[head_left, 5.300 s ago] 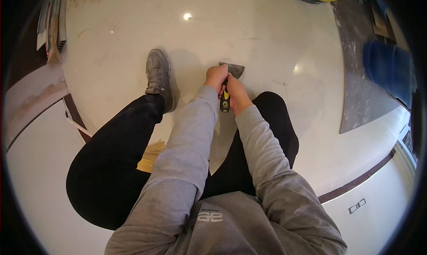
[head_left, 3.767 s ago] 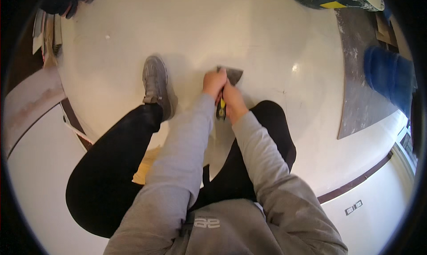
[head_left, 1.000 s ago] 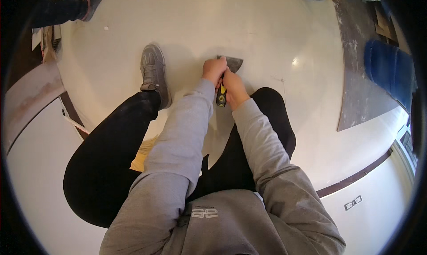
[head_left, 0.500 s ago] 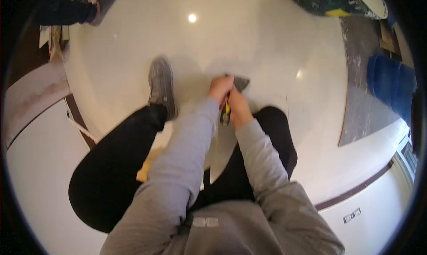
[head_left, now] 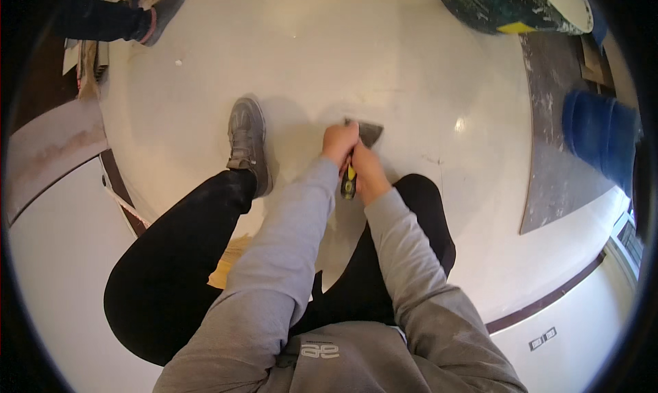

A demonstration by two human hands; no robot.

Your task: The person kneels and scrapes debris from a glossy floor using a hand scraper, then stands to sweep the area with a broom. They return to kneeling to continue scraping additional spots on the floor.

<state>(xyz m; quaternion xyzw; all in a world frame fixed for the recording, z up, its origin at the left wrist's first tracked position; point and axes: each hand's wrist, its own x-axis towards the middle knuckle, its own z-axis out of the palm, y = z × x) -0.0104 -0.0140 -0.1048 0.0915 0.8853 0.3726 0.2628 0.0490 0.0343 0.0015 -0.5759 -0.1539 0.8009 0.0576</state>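
Observation:
Both of my hands are closed around a scraper [head_left: 349, 182] with a black and yellow handle, held low over the pale floor [head_left: 384, 64]. My left hand [head_left: 339, 145] grips near the blade, and my right hand [head_left: 371, 171] wraps the handle from the right side. The wide dark blade sticks out beyond my fingers and appears to meet the floor, though contact cannot be made out for sure. Part of the handle's butt end shows below my hands; the rest is hidden by my fingers.
A dark, paint-spattered bucket [head_left: 507, 5] stands at the far right, above a brown board [head_left: 558, 180] and a blue container [head_left: 600, 136]. Another person's shoe [head_left: 164, 12] is at the far left. Yellowish material [head_left: 225, 266] lies beside my left leg, near a white panel [head_left: 75, 242].
The view has shifted slightly, so the floor and bucket sit a little lower. My hands keep the same hold on the scraper, with hardly any movement over the floor.

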